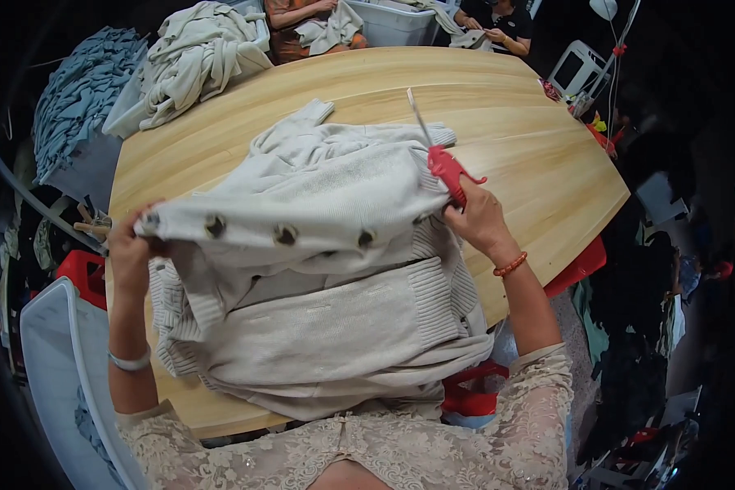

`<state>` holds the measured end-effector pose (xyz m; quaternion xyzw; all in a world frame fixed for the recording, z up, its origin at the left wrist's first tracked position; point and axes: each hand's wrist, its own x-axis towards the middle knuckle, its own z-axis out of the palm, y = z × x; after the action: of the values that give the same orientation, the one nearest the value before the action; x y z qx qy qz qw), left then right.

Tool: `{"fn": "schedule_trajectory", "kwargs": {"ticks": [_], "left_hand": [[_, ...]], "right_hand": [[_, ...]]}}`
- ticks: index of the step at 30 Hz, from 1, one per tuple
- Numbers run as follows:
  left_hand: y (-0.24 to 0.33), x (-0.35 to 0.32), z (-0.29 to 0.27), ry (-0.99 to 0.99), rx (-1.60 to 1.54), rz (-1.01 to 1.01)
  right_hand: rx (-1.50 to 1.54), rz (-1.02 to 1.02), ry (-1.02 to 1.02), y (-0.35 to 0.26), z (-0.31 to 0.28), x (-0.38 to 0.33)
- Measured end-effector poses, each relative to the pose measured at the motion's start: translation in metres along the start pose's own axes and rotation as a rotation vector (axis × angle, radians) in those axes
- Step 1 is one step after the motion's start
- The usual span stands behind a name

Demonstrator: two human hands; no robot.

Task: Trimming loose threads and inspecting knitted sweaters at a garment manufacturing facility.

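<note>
A pale cream knitted cardigan (pixel 318 269) is held up over the wooden table (pixel 539 155), stretched between the two hands so that its buttoned edge runs almost level from one set of fingers to the other. The left hand (pixel 131 249) is clenched on the garment's left end, the fingers curled into the knit and partly hidden by it. Just to the right of those fingers, three dark round buttons (pixel 286 235) are set in a row along the raised edge, each ringed with a lighter rim. Below the fingers the body of the cardigan hangs in folds; a broad ribbed hem band and a ribbed cuff can be made out, and the fabric in between looks smoother and faintly flecked. Beyond the fingers, farther across the table, a sleeve and a bunched part of the same garment lie on the wood. The right hand (pixel 478 220) is closed around the red handles of a pair of scissors (pixel 441 155), and the knit's right end is pinched against them; the thin blades point up and away from the fingertips. A beaded orange bracelet (pixel 510 264) is worn just behind that hand, and a pale bangle (pixel 131 361) well below the left one. Far past the left fingers a heap of cream garments (pixel 196 57) and a stack of blue ones (pixel 77 94) are seen, and other people's hands work cloth at the table's far edge.
</note>
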<state>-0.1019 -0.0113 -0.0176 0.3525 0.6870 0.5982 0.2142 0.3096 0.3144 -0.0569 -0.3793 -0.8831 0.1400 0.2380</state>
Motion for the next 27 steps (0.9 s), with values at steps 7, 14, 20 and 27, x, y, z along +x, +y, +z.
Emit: {"fn": "schedule_trajectory", "kwargs": {"ticks": [7, 14, 20, 27], "left_hand": [[0.042, 0.033, -0.022, 0.163, 0.015, 0.635], [-0.003, -0.075, 0.000, -0.260, 0.471, 0.298], [0.010, -0.136, 0.035, -0.145, 0.999, 0.468], [-0.020, -0.124, 0.033, -0.181, 0.863, 0.437]], "right_hand": [[0.138, -0.192, 0.384, -0.024, -0.100, 0.022], [0.025, -0.080, -0.227, 0.030, -0.105, -0.079], [-0.566, 0.161, -0.165, -0.006, -0.058, -0.157], [0.127, 0.000, -0.072, -0.053, -0.060, -0.171]]}}
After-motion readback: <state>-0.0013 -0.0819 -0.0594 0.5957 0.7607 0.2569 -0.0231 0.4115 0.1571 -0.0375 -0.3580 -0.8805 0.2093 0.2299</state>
